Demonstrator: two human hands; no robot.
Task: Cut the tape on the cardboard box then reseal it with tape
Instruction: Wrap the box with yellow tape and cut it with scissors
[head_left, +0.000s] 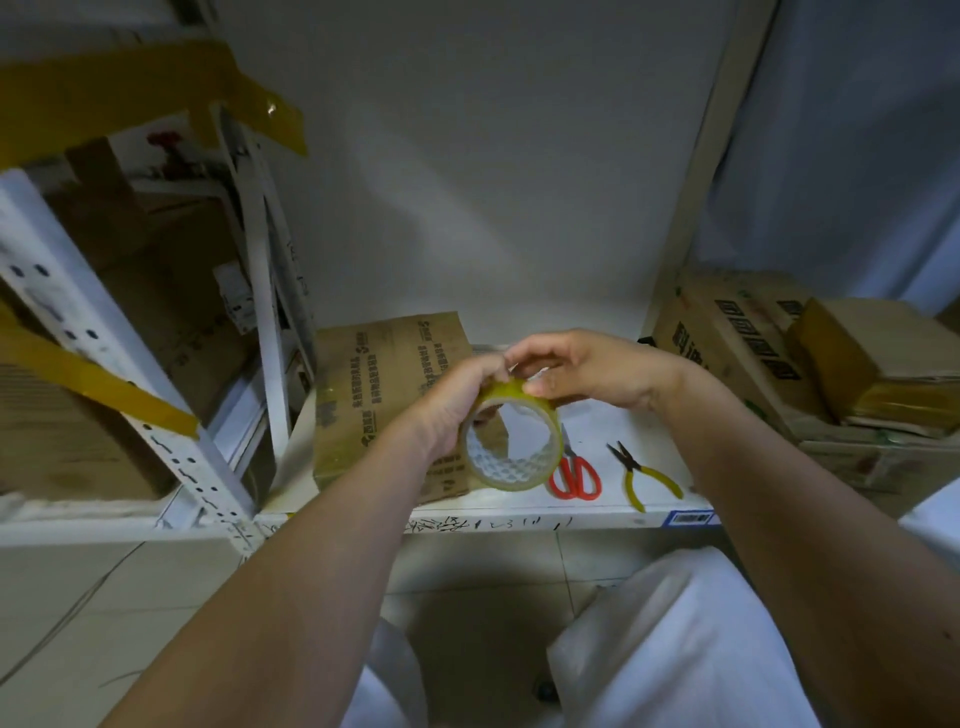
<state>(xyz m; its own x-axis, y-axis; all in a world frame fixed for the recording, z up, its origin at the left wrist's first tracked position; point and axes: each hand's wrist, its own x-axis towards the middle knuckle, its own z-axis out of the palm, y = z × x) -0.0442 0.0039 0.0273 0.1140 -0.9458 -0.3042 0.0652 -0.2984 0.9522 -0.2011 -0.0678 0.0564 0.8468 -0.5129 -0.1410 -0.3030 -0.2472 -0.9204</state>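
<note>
White shelf (519, 506) against a pale wall, tiled floor below; cardboard box (384, 395) lying on it, red scissors (574, 475) and yellow pliers (647, 475) sitting beside. Left hand (452, 410) gripping the tape roll (511, 441), right hand (587, 369) pinching its top edge

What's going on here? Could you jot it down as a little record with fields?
setting: white shelf against a wall
held item: tape roll, raised above the shelf
left hand: grips the roll's side
right hand: fingertips on the roll's top edge
box: cardboard box on the shelf, behind the roll
tools lying on shelf: red-handled scissors, yellow-handled pliers
</note>
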